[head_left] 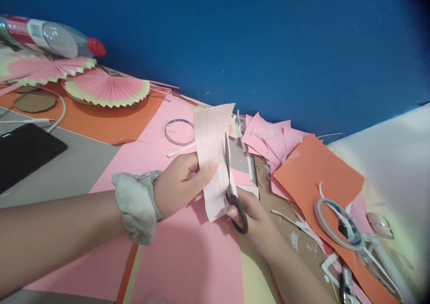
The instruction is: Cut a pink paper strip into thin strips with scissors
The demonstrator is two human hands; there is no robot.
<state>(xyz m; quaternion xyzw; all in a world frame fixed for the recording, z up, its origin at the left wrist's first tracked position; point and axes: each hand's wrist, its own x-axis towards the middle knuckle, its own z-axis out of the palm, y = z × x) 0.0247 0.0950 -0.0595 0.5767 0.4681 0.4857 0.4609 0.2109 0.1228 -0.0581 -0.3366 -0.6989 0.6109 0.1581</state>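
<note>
My left hand point(184, 178) grips a pale pink sheet of paper point(211, 138) marked with lines along its length, the thumb pressed on its front. In my right hand point(253, 214) is a pair of scissors point(239, 214) with black handles. Their blades point away from me and lie along the sheet's right side, with a narrow strip of paper to the right of them. Both hands are above large pink sheets point(168, 259) on the table. Behind the held paper lies a thin ring of tape point(179, 132), partly covered.
Pink folded paper fans point(107, 89) and a plastic bottle point(60, 37) lie at the back left, a black phone-like slab point(28, 154) at the left. Orange paper point(319, 171), a tape roll point(339, 225), a mouse point(379, 224) and scraps crowd the right. A blue wall point(235, 39) bounds the back.
</note>
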